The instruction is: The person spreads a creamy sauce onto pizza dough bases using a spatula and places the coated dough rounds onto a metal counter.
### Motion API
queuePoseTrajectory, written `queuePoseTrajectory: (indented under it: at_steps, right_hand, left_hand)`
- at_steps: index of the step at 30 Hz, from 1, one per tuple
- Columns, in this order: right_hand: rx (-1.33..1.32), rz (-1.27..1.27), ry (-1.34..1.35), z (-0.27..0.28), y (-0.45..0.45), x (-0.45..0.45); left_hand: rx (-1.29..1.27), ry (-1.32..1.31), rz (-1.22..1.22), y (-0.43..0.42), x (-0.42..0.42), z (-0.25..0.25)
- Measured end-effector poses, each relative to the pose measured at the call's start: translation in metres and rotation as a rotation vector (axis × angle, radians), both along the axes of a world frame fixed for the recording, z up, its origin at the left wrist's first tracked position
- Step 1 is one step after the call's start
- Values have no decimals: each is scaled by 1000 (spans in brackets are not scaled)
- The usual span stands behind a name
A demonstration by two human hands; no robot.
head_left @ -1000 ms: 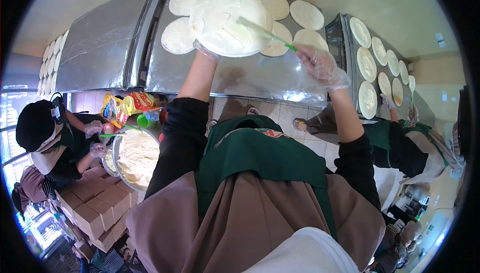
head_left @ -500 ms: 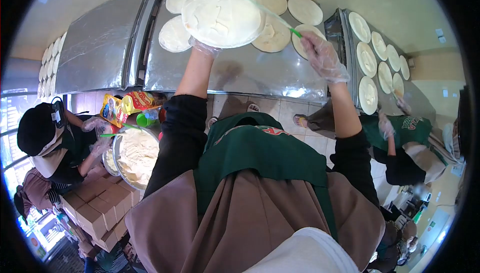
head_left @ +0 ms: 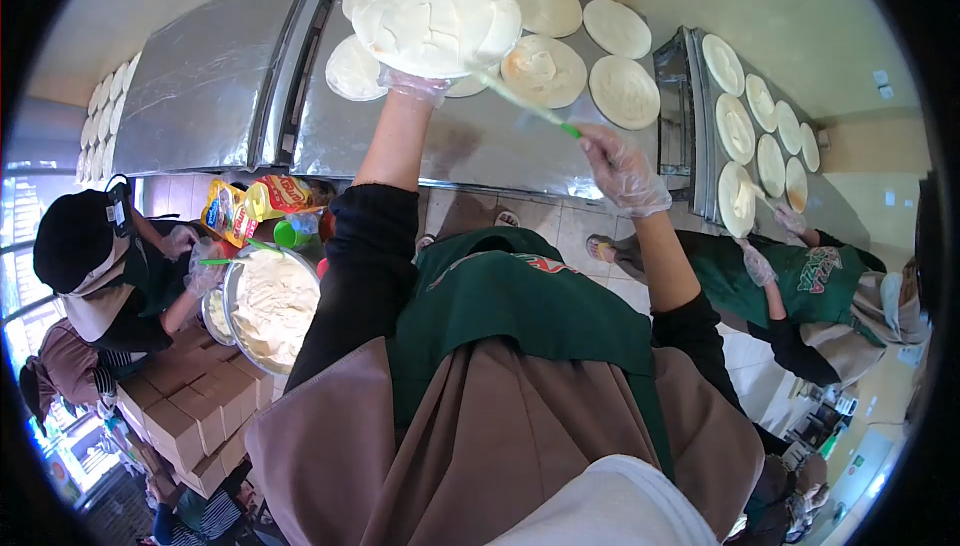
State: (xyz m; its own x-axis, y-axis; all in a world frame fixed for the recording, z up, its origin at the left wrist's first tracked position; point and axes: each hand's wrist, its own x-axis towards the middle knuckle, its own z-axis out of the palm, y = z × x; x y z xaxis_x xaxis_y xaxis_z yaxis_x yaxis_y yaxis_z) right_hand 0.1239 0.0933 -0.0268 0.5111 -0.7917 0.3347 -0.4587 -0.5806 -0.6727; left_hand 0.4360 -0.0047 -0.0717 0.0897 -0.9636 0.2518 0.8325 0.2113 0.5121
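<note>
My gloved left hand holds up a round flatbread from below, with most of its fingers hidden underneath. Thick white cream with smeared ridges covers its top. In my gloved right hand is a spatula with a green handle and a pale, blurred blade. Its tip is at the lower right edge of the raised flatbread; whether it touches, I cannot tell. Beyond, several more rounds lie on the steel counter. One round has a patch of cream in its middle.
On the left, a co-worker holds a green-handled tool beside a metal bowl of cream. Brown boxes and food packets are near. At right, another co-worker works over rounds on a second steel surface.
My right hand has moved down and left, bringing the spatula from the flatbread's upper right to its lower right edge. The raised flatbread has shifted slightly left. The right co-worker's hands have moved.
</note>
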Motion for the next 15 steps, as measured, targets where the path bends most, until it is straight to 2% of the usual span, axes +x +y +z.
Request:
queuePoseTrajectory:
  at_steps: [2,4,5,6,9,12,14,15]
  right_hand:
    - [30,-66,-4,19,-8,1]
    - [61,-136,-8,36,-23,1]
    - [-74,-139,1,42,-33,2]
    - [-209,-140,11,47,-42,2]
    - [-92,-228,122,61,-55,4]
    - [-122,-150,174,49,-60,-1]
    - [-147,-101,166,41,-48,-1]
    - [-170,-59,156,38,-39,0]
  left_hand:
    - [100,-5,-24,19,-15,25]
    - [75,75,-130,7,-11,12]
    - [50,155,-230,2,-9,3]
    - [47,154,-233,2,-11,3]
    - [28,-3,-153,13,-25,3]
    - [14,-105,-88,15,-26,-1]
    - [14,125,-215,11,-20,-11]
    - [13,129,-208,15,-22,-6]
